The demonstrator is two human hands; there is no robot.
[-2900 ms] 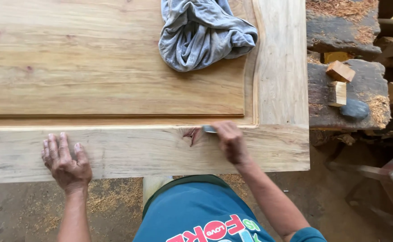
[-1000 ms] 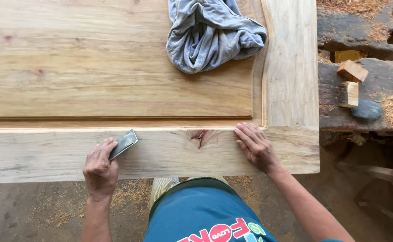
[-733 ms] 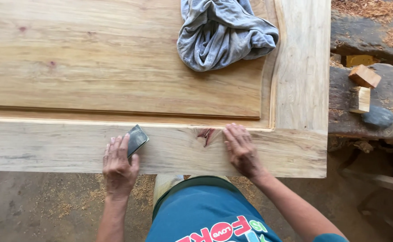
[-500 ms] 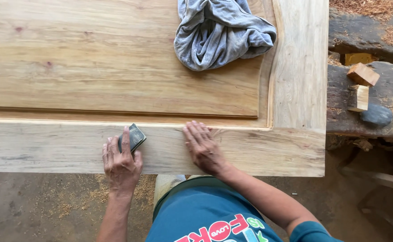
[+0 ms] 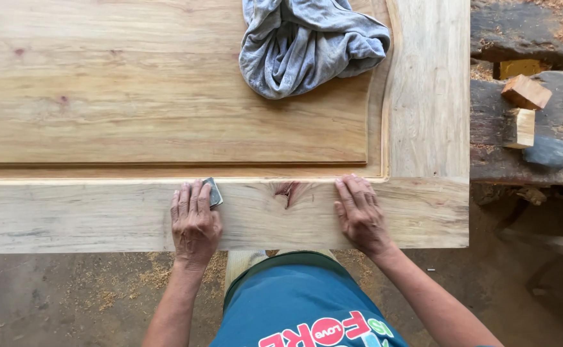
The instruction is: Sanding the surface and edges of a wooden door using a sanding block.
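The left hand (image 5: 195,222) lies flat on the door frame (image 5: 101,215), its grip pressing a dark sanding pad (image 5: 214,191) at the inner edge. The right hand (image 5: 358,215) rests open beside a red knot (image 5: 286,191). A grey rag (image 5: 310,45) lies on the panel (image 5: 134,96). Wood blocks (image 5: 524,93) sit on a dark bench (image 5: 551,141) to the right, and sawdust covers the floor (image 5: 89,295).

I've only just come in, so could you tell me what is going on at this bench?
A person stands at a large wooden panel with a pale frame. The left hand presses a small dark sanding pad onto the frame's near rail, by its inner edge. The right hand lies flat on the same rail, just right of a reddish knot. A crumpled grey cloth lies on the panel, and small wood blocks sit on a bench to the right.
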